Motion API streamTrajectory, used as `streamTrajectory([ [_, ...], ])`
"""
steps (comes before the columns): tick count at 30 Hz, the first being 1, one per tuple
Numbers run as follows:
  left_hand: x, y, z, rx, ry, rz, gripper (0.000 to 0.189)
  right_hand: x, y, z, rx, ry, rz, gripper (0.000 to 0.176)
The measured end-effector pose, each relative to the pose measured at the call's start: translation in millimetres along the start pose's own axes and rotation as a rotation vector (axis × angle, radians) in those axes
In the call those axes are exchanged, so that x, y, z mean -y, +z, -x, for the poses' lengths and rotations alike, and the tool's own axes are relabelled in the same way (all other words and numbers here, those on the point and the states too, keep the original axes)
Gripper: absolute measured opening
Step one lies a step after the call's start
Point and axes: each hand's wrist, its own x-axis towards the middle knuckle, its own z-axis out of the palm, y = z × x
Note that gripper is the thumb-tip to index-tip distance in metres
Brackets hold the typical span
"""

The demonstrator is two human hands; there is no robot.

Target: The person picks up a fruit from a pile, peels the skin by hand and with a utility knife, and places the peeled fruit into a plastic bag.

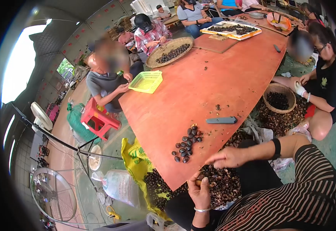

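Note:
My left hand (199, 193), with a bangle at its wrist, is closed below the table's near corner. Between its thumb and fingers is a small brown nut (199, 178), partly hidden. My right hand (229, 157) hovers at the table edge, index finger stretched out and thumb apart, slightly blurred; nothing shows in it. Just beyond it, dark oval nuts (189, 143) lie loosely grouped on the reddish table (168, 111). A grey-handled knife (221, 120) lies beyond them. Broken shells (223, 186) are heaped under my hands.
A yellow sack (131, 154) of dark nuts stands below the table corner. Across the table are a yellow-green basket (146, 81), a round woven tray (170, 52) and a white tray (231, 29). A co-worker at right sits by a nut basket (278, 99). A red stool (100, 118) stands left.

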Motion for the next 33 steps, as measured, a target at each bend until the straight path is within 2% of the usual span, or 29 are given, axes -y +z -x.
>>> streamTrajectory([
  [1, -5, -3, 6, 0.038, -0.037, 0.009, 0.030, -1, 16, 3, -0.010, -0.091, -0.086, 0.043],
  [2, -10, -2, 11, 0.030, -0.032, 0.004, 0.030, -1, 24, 8, 0.095, 0.044, -0.172, 0.046],
  [4, -19, 0, 20, 0.078, 0.035, 0.079, 0.030, 2, 41, 14, 0.127, -0.014, -0.315, 0.048],
  [6, -19, -6, 29, 0.047, 0.054, 0.028, 0.028, 10, 50, 22, 0.174, 0.032, -0.382, 0.051],
  [8, -17, -11, 35, 0.016, 0.162, -0.180, 0.027, 18, 57, 25, 0.223, 0.041, -0.434, 0.055],
  [9, -17, -15, 37, 0.002, 0.165, -0.183, 0.027, 18, 62, 26, 0.265, 0.041, -0.544, 0.057],
  [13, -15, -25, 50, 0.023, 0.207, -0.312, 0.028, 29, 76, 31, 0.222, -0.013, -0.521, 0.057],
  [16, -26, -28, 60, 0.022, 0.161, -0.368, 0.028, 29, 81, 34, 0.187, 0.026, -0.323, 0.055],
  [17, -28, -29, 62, 0.016, 0.209, -0.421, 0.027, 25, 88, 35, 0.105, -0.097, -0.273, 0.053],
  [18, -29, -30, 64, 0.013, 0.257, -0.475, 0.026, 21, 92, 34, 0.118, -0.103, -0.271, 0.053],
  [20, -27, -34, 69, -0.008, 0.242, -0.435, 0.027, 14, 99, 32, 0.099, -0.143, -0.196, 0.050],
  [22, -27, -36, 72, -0.027, 0.203, -0.540, 0.026, 11, 107, 31, 0.081, -0.139, -0.199, 0.048],
  [26, -19, -38, 77, -0.075, 0.154, -0.518, 0.023, 13, 116, 33, 0.051, -0.100, -0.200, 0.046],
  [28, -24, -38, 78, -0.073, 0.227, -0.581, 0.022, 9, 122, 32, 0.036, -0.055, -0.171, 0.043],
  [29, -27, -38, 74, -0.038, 0.295, -0.635, 0.024, -1, 124, 29, -0.045, -0.184, -0.100, 0.040],
  [30, -37, -38, 74, 0.011, 0.295, -0.692, 0.025, 16, 118, 29, 0.022, -0.028, -0.199, 0.039],
  [31, -36, -37, 75, -0.010, 0.294, -0.620, 0.025, 15, 124, 27, 0.010, 0.036, -0.328, 0.039],
  [32, -31, -40, 76, -0.017, 0.389, -0.600, 0.026, 0, 129, 28, 0.006, 0.110, -0.318, 0.039],
  [33, -28, -40, 77, -0.083, 0.425, -0.576, 0.026, 12, 129, 29, 0.030, 0.230, -0.405, 0.042],
])
